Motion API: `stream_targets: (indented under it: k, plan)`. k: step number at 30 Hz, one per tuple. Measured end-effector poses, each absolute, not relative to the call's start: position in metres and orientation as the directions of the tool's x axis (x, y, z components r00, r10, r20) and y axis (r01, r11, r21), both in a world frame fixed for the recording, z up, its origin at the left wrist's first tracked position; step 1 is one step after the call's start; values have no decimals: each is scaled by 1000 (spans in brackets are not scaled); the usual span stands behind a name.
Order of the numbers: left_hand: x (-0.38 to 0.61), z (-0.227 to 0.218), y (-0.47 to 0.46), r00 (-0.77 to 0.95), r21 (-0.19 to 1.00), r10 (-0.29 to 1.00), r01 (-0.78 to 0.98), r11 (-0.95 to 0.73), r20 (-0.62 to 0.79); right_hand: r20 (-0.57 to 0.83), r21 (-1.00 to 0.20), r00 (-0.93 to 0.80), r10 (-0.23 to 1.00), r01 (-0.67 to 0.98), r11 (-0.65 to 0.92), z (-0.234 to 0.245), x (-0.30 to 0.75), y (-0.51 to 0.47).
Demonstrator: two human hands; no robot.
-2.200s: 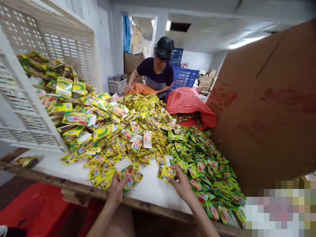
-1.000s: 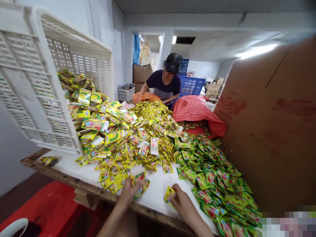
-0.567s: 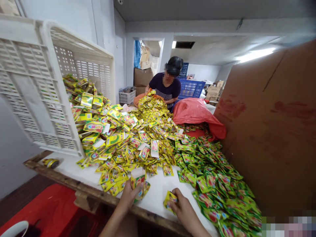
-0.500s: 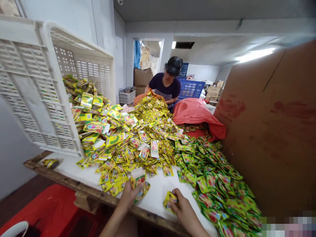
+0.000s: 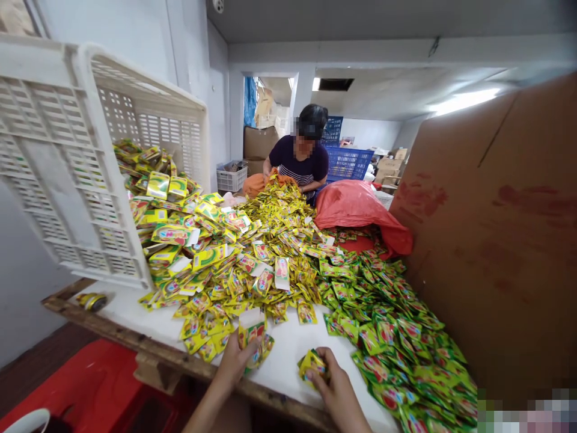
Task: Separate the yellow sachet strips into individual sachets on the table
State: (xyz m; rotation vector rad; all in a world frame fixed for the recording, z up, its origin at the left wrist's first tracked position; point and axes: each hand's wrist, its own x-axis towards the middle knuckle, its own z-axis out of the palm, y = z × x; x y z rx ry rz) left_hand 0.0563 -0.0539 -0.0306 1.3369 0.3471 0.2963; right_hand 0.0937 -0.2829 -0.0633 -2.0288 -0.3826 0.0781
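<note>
Near the table's front edge, my left hand [image 5: 235, 362] is closed around a small yellow-green carton [image 5: 252, 331] with its white flap raised. A yellow sachet [image 5: 265, 350] shows against the carton's right side; whether my fingers grip it too is hidden. To the right, my right hand [image 5: 337, 386] pinches yellow sachets [image 5: 311, 364] between thumb and fingers, with a green edge showing behind them. Beyond both hands spreads a heap of yellow sachets [image 5: 210, 325] mixed with flat cartons [image 5: 174, 233]. Green sachets [image 5: 383, 337] are piled on the right.
A white crate [image 5: 115, 198] lies on its side at the left, cartons spilling out. A tape roll [image 5: 92, 300] sits by the table edge [image 5: 121, 337]. A tall cardboard sheet [image 5: 491, 240] borders the right. Behind are a red sack [image 5: 360, 207] and a co-worker [image 5: 300, 159] bending over an orange sack.
My right hand has turned the sachets slightly, so more green shows behind the yellow. My left hand keeps its hold on the carton. The co-worker has leaned a little to the left.
</note>
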Motion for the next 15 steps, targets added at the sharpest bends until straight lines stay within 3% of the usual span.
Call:
stream_targets:
  k: [15]
  plan:
    - [54, -21, -56, 892, 983, 446, -9, 183, -75, 120, -880, 955, 272, 230, -417, -69, 93, -283]
